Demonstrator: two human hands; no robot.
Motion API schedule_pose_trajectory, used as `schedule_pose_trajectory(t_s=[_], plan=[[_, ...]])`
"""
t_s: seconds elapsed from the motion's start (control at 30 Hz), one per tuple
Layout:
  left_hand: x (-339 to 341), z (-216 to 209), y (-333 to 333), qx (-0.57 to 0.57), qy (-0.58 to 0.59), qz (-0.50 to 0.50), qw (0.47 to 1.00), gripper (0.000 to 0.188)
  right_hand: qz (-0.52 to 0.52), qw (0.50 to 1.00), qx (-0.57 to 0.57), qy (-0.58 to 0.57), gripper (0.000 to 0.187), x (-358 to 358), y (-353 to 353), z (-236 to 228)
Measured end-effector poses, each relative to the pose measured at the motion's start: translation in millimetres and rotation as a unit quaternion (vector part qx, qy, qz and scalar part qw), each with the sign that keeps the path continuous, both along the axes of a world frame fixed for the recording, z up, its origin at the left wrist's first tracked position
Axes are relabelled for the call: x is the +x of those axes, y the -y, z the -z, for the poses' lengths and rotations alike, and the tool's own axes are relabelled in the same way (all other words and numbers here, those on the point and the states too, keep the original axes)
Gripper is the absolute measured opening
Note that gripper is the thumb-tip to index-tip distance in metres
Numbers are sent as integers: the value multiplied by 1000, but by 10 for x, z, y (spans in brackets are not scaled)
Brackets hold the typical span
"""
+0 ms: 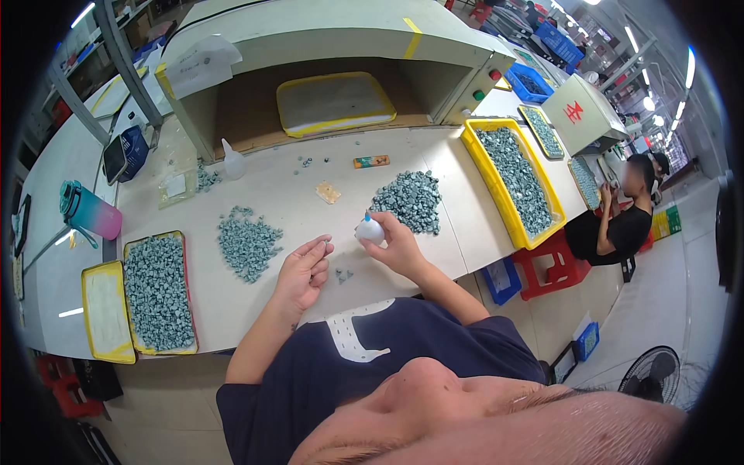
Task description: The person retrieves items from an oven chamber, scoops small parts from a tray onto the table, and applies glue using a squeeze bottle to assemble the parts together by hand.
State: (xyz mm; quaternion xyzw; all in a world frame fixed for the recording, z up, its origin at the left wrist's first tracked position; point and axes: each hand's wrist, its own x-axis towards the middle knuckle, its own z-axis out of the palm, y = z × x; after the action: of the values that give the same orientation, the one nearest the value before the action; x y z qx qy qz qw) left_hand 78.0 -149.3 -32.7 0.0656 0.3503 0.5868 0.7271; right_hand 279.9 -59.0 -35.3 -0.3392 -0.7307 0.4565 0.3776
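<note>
My left hand [304, 271] is closed in a pinch on a small grey-green piece [327, 239], mostly covered by the fingertips. Beside it, my right hand [397, 246] grips a small white squeeze bottle [369, 230] with a blue tip. The bottle is held just right of the pinched piece, not touching it. A few loose small pieces [344, 274] lie on the table between the hands. Beyond my right hand is a heap of dark grey-green pieces [409, 201]; a flatter heap of similar, lighter pieces [249, 243] lies left of my left hand.
A yellow bin [473, 147] full of pieces stands right, a filled tray [186, 263] and a pale yellow-edged tray [107, 310] at left. A water bottle [91, 211], white dropper bottle [232, 161] and orange packet [371, 162] stand around. A boxy machine [310, 35] rises behind. Another person [620, 225] sits right.
</note>
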Motion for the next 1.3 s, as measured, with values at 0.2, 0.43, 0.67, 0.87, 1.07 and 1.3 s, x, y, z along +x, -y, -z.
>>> schedule_pose_trajectory(t_s=[0.2, 0.43, 0.67, 0.87, 1.07, 1.3], plan=[[-17, 79, -1, -5, -8, 6, 1000, 23, -1, 1000, 0, 9, 37, 12, 9, -10], [15, 29, 11, 3, -12, 36, 999, 24, -2, 999, 38, 27, 37, 9, 31, -64], [79, 68, 25, -21, 26, 38, 999, 17, -10, 990, 98, 103, 43, 33, 57, -262], [67, 164, 16, -7, 76, 29, 997, 18, 13, 988, 129, 83, 44, 113, 45, -236], [51, 157, 31, 56, 109, 25, 992, 16, 16, 961, 243, 133, 43, 135, 11, -346], [77, 118, 44, 26, 88, -4, 996, 13, 28, 915, 354, 192, 39, 168, -17, -501]])
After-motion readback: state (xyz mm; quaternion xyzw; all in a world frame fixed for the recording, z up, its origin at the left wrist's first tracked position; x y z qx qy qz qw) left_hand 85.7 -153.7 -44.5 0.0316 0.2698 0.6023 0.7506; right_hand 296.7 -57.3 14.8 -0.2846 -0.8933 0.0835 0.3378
